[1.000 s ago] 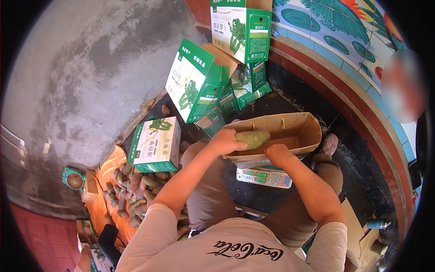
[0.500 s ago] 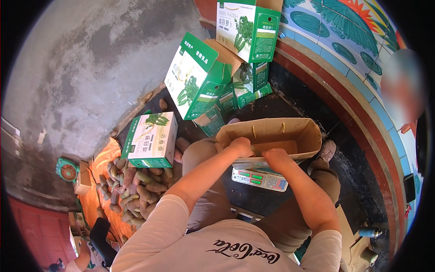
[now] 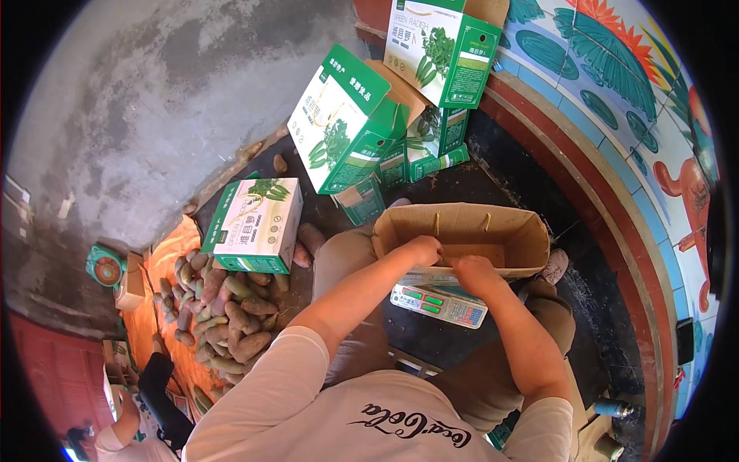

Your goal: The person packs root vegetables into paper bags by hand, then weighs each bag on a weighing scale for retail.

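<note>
An open cardboard carton [image 3: 526, 246], brown inside, stands in front of me over a digital scale [image 3: 443, 306]. Two yellow cord handles [image 3: 487, 223] show against its far inner wall. Both of my hands meet at the middle of the carton's near wall, almost touching. My left hand [image 3: 423, 250] is closed, its fingers curled just inside the rim. My right hand [image 3: 475, 272] bends over the same rim with fingers closed. Whatever is between the fingers of each hand is too small or hidden to tell.
A closed green-and-white carton [image 3: 262, 223] sits at left beside a pile of green radishes [image 3: 231, 316] on an orange sheet [image 3: 159, 289]. Several open cartons [image 3: 339, 123] stand ahead. Another person's arm [image 3: 163, 393] reaches in at lower left. A tiled ledge [image 3: 616, 185] curves along the right.
My left hand has come closer to my right along the near rim. The view has shifted slightly. At lower left, more of the other person shows.
</note>
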`<state>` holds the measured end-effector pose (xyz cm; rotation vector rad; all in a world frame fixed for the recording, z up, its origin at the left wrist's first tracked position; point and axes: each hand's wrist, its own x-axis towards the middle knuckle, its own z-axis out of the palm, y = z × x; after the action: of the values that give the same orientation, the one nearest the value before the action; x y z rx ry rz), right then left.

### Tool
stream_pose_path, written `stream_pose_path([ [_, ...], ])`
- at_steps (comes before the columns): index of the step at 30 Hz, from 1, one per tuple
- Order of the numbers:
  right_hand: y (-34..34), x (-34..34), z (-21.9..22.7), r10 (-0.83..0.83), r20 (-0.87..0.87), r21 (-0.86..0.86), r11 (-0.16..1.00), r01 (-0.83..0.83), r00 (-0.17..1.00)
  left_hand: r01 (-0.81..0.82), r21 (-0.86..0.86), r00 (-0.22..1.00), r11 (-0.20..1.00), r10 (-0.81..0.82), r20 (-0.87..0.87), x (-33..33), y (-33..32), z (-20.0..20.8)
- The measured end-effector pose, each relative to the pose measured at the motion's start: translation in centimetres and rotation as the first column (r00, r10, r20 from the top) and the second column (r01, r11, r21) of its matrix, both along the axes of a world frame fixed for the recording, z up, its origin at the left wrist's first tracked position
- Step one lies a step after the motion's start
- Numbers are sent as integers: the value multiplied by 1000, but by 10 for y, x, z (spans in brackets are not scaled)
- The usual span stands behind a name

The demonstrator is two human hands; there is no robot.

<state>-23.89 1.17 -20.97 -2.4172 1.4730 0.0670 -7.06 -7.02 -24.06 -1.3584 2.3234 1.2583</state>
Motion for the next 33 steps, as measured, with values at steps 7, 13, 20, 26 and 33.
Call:
stream_pose_path([
  [7, -1, 2, 1, -33, -2, -8, 999, 33, 999, -244, -245, 943, 938, 171, -286, 15, 30, 90],
  [13, -8, 3, 0, -47, -31, 18, 999, 48, 998, -564, -402, 697, 721, 156, -700, 104, 73, 152],
  [20, -9, 5, 0, -44, -38, 23, 999, 45, 998, -828, -421, 560, 371, 503, -658, 232, 109, 120],
  [26, -7, 7, 2, -60, -63, 31, 998, 62, 996, -630, -572, 671, 525, 739, -61, 312, 175, -40],
  [33, -2, -2, -3, -73, -73, 26, 997, 75, 995, -509, 51, 715, 859, 388, 582, 360, 327, -177],
])
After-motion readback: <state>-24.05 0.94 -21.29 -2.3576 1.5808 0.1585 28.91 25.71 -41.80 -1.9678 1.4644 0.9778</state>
